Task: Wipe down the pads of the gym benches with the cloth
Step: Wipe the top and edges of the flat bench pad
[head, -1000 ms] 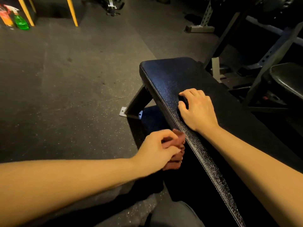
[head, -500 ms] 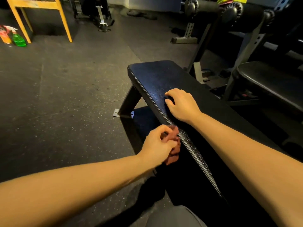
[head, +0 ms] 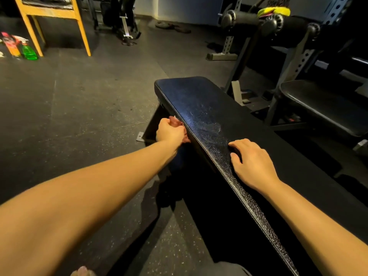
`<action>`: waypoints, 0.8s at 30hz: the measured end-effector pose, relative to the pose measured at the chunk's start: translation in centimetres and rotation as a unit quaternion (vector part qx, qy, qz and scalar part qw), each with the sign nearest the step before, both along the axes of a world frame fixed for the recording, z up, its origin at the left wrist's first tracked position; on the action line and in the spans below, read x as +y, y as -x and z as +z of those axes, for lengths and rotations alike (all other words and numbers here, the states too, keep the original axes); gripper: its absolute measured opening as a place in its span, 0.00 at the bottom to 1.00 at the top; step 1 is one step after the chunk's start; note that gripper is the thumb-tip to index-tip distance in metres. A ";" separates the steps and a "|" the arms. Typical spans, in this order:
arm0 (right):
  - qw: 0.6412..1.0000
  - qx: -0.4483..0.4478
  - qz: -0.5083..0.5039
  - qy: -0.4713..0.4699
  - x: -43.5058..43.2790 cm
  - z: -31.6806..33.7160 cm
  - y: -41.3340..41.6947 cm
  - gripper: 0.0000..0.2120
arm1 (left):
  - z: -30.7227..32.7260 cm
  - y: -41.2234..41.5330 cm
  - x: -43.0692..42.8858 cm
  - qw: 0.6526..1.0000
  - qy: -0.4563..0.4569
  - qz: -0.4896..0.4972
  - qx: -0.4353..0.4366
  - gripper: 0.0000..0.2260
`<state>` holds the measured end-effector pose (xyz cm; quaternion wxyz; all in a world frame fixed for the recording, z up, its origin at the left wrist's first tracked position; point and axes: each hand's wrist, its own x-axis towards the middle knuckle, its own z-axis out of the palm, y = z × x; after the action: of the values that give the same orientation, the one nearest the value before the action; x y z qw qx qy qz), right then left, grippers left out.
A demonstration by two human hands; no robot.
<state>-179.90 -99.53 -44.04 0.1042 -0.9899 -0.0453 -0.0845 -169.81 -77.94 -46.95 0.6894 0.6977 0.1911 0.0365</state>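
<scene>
A flat bench with a black, pebbled pad runs diagonally across a dark, speckled rubber floor, its angled leg ending in a metal foot plate. A right hand rests on the pad's top beside the stitched edge, fingers bent. A left hand holds a reddish cloth against the pad's near side. Also on the floor are a second bench, a yellow wooden chair and a green spray bottle.
</scene>
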 end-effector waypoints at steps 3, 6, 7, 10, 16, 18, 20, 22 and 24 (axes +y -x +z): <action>1.000 -0.013 -0.013 0.015 0.4 -0.5 0.1 0.17 | 0.4 3.7 -0.6 0.993 -0.049 -0.083 -0.074 0.12; 1.000 -0.024 -0.013 0.011 0.5 -0.7 0.1 0.16 | 0.7 7.1 0.0 0.948 -0.070 -0.295 -0.100 0.10; 1.000 -0.026 -0.011 0.007 0.4 -0.7 0.1 0.15 | 0.7 7.0 0.5 0.949 -0.096 -0.285 -0.099 0.09; 0.999 -0.032 -0.009 -0.005 0.5 -0.7 0.4 0.15 | 0.6 4.2 2.2 0.988 -0.132 -0.073 -0.029 0.09; 0.999 -0.035 -0.023 -0.014 1.0 -0.3 0.8 0.15 | 1.4 8.6 -3.1 0.990 0.000 -0.139 0.013 0.13; 0.998 -0.037 -0.034 -0.033 1.0 -0.5 0.9 0.15 | 1.3 11.3 -2.4 0.966 -0.040 -0.255 -0.016 0.13; 0.996 -0.033 -0.056 -0.064 1.0 -0.6 1.0 0.16 | 1.9 11.3 -0.9 0.952 -0.086 -0.289 -0.058 0.14; 0.994 -0.029 -0.065 -0.084 1.0 -0.6 1.1 0.14 | 3.1 8.4 -0.1 0.965 -0.073 -0.226 -0.114 0.13; 0.993 -0.031 -0.066 -0.094 1.0 -0.4 1.3 0.12 | 4.9 4.3 0.0 0.950 -0.196 -0.150 -0.194 0.16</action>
<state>-181.17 -98.54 -44.49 0.1895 -0.9735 0.0247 -0.1256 -174.12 -77.92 -42.04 0.5605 0.8191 -0.0637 0.1043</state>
